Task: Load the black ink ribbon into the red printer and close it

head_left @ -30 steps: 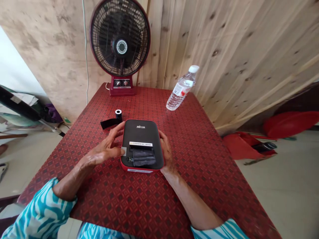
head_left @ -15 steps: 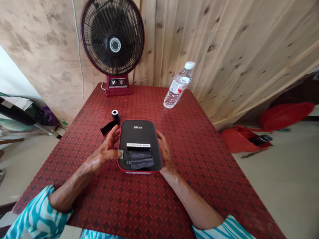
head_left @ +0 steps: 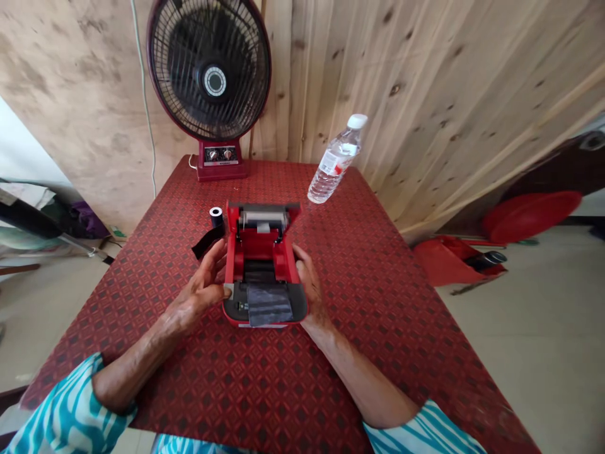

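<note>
A red and black label printer (head_left: 284,260) stands on the table with its lid (head_left: 293,215) raised, showing the red inside and a pale roller in the lid. A dark paper strip (head_left: 269,305) lies out over its front panel. My left hand (head_left: 206,279) grips the printer's left side, the thumb pressed on a grey button (head_left: 229,290) at the front left. Around the right side, my right hand (head_left: 312,289) is closed, with part of its fingers hidden by the printer. A small roll with dark paper (head_left: 216,217) is just beyond my left hand, its loose end trailing toward the fingers.
At the back left of the red patterned table (head_left: 359,302) stands a fan (head_left: 215,81) with a dark red base. A clear water bottle (head_left: 333,165) is at the back right. Beyond the right table edge sits a red bag (head_left: 439,261) with a dark object in it.
The printer's lid has swung up and back, so its red inside now shows. Both hands keep their hold on the sides. The whole view has shifted slightly.
</note>
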The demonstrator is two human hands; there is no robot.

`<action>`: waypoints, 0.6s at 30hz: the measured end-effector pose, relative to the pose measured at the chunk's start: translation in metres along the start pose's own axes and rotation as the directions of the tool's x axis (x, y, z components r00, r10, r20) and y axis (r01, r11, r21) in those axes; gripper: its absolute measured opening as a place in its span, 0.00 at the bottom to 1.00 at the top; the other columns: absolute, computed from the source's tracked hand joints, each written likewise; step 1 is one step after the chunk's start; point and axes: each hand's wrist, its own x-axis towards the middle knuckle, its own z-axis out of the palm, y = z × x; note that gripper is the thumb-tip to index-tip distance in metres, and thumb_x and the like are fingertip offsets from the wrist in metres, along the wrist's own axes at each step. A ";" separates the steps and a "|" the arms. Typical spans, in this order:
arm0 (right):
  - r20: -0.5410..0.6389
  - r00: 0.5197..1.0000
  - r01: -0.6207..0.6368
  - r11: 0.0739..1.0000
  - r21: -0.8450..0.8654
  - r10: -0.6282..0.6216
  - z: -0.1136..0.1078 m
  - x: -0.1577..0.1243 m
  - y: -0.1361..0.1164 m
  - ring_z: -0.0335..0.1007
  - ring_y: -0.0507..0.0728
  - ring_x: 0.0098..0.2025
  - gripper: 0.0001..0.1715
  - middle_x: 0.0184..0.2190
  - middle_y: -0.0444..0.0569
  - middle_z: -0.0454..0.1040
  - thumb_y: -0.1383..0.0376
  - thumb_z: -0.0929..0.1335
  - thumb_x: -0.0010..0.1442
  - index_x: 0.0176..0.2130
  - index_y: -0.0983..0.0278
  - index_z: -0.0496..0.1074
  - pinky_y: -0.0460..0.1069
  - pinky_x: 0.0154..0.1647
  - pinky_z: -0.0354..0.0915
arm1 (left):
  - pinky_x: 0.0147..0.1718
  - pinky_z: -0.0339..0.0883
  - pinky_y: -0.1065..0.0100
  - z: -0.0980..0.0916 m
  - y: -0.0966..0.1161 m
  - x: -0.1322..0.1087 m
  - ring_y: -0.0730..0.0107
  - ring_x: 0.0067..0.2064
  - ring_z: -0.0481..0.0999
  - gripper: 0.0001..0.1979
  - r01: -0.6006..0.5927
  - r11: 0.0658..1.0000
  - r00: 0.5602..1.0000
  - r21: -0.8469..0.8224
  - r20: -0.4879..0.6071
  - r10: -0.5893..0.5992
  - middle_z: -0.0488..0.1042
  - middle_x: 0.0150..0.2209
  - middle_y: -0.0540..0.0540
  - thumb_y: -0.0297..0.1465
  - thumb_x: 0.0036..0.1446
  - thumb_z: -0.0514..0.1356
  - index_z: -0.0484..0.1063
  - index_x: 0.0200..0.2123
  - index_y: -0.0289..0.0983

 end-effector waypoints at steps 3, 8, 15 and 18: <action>-0.017 1.000 0.001 1.000 -0.003 -0.001 0.001 0.001 0.001 0.64 0.59 0.60 0.25 0.58 0.48 0.70 0.50 0.61 0.63 0.55 0.56 0.68 0.59 0.63 0.59 | 0.66 0.47 0.47 0.000 0.000 0.000 0.50 0.71 0.43 0.41 0.002 1.000 1.000 0.007 -0.008 -0.002 0.51 0.70 0.52 0.25 0.48 0.59 0.55 0.66 0.51; 0.005 1.000 -0.009 0.999 0.041 0.008 0.002 0.001 -0.002 0.66 0.58 0.59 0.25 0.57 0.48 0.71 0.50 0.61 0.63 0.54 0.56 0.69 0.57 0.61 0.61 | 0.66 0.47 0.47 -0.001 0.000 0.001 0.49 0.70 0.48 0.39 0.007 1.000 1.000 0.002 -0.005 -0.007 0.54 0.69 0.52 0.26 0.49 0.58 0.56 0.65 0.52; 0.022 1.000 0.015 0.999 0.046 -0.016 0.001 0.001 -0.004 0.63 0.58 0.61 0.26 0.58 0.47 0.69 0.48 0.61 0.62 0.55 0.55 0.68 0.58 0.64 0.56 | 0.65 0.48 0.46 0.003 0.022 -0.002 0.47 0.69 0.51 0.32 -0.064 0.926 0.996 0.371 -0.039 0.084 0.56 0.68 0.49 0.33 0.53 0.62 0.63 0.62 0.49; 0.020 0.999 0.036 0.998 0.047 -0.037 0.002 0.002 -0.003 0.64 0.58 0.60 0.27 0.57 0.48 0.71 0.47 0.61 0.62 0.54 0.55 0.69 0.57 0.63 0.58 | 0.63 0.53 0.50 0.013 0.041 0.010 0.51 0.64 0.62 0.18 -0.211 0.696 0.972 0.687 0.074 0.222 0.67 0.61 0.46 0.34 0.58 0.60 0.74 0.53 0.46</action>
